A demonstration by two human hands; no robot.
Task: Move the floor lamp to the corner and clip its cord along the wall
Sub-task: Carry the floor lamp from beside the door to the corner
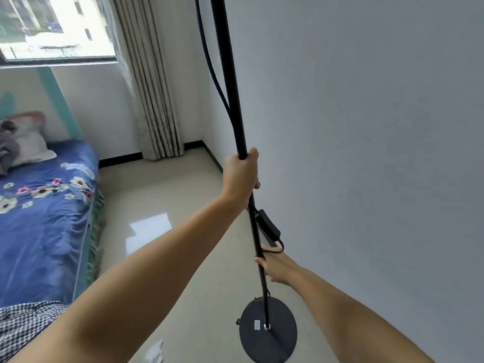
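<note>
A black floor lamp stands close to the right-hand wall, its thin pole (230, 82) rising out of the top of the view. Its round black base (277, 341) is near the floor; I cannot tell whether it touches. My left hand (242, 176) is wrapped around the pole at mid height. My right hand (275, 265) grips the pole lower down. The black cord (209, 64) hangs beside the pole, and its inline switch (267, 225) sits between my two hands. The lamp head is out of view.
The room corner (203, 141) lies ahead, past a beige curtain (154, 100). A bed (44, 218) with a blue flowered cover fills the left. A tiled floor strip (162, 195) runs between bed and grey wall (366, 153). A window is at upper left.
</note>
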